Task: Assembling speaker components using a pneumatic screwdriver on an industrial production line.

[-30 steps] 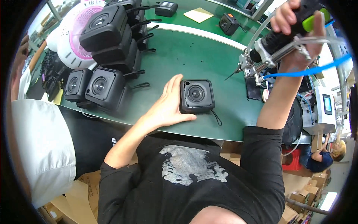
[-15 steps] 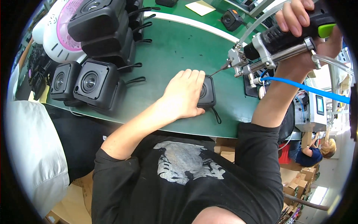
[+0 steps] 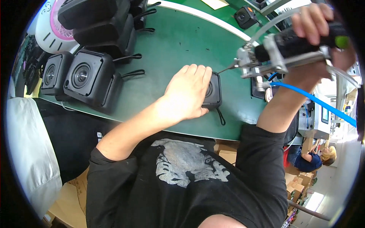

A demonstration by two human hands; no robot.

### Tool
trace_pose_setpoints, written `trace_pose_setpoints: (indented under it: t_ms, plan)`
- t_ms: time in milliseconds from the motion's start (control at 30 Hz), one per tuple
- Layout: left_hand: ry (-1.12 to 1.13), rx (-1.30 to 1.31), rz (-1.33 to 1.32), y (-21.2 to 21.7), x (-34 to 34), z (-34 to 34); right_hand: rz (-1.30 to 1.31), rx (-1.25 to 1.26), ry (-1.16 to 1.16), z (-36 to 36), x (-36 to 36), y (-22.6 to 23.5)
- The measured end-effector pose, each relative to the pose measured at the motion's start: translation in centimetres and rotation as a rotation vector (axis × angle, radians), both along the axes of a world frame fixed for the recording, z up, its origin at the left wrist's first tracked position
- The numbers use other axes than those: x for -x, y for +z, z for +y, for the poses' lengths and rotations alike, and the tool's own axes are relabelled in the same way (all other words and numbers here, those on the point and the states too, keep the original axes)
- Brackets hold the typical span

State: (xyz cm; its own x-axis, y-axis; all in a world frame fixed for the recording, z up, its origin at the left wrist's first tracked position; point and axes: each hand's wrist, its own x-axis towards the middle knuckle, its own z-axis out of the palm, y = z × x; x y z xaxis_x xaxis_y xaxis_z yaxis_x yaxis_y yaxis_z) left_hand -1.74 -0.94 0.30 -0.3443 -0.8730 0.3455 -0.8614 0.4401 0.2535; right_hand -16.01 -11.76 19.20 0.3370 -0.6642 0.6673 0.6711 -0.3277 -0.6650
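Observation:
A small black square speaker [image 3: 216,93] lies face up on the green tabletop, its wrist strap pointing toward me. My left hand [image 3: 188,93] is closed around its left side, with the fingers over the face and the thumb at the near edge; part of the round driver is hidden. Up at the right, my right hand [image 3: 311,24] grips a black power screwdriver [image 3: 283,45] with a metal screw-feeding head [image 3: 247,59]. The screwdriver is tilted, and its thin bit reaches the speaker's far right corner. Whether the tip touches a screw is too small to tell.
Stacked black speakers [image 3: 89,78] with strap loops stand at the left, beside a white and pink fan [image 3: 57,28]. Another small black device [image 3: 245,17] sits at the back. A blue air hose [image 3: 315,99] runs from the screwdriver. Someone [image 3: 310,161] works farther off at the right.
The right hand and screwdriver have shifted a little to the right and are blurred; the bit stays by the same corner. My left hand keeps its hold on the speaker. The whole view has shifted slightly.

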Motion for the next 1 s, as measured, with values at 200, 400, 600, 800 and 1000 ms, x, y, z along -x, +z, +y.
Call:
trace_pose_setpoints:
  t_ms: [200, 400, 600, 800, 1000]
  plan:
    - [-0.018, -0.039, 0.117, 0.2, 0.4, 0.0, 0.327, 0.156, 0.483, -4.0, 2.8, -1.4]
    - [-0.004, -0.084, 0.043, 0.5, 0.2, -0.4, 0.275, 0.118, 0.355, -3.0, 6.2, 3.7]
    - [-0.007, -0.051, 0.013, 0.5, 0.5, -0.6, 0.257, 0.127, 0.348, 3.9, 3.0, 1.2]
    - [0.003, -0.039, 0.058, 0.1, 0.3, -0.2, 0.229, 0.153, 0.388, 0.5, 6.7, 2.4]
    - [0.002, -0.022, 0.088, 0.1, 0.5, -0.2, 0.199, 0.168, 0.419, 3.1, 4.5, 0.7]
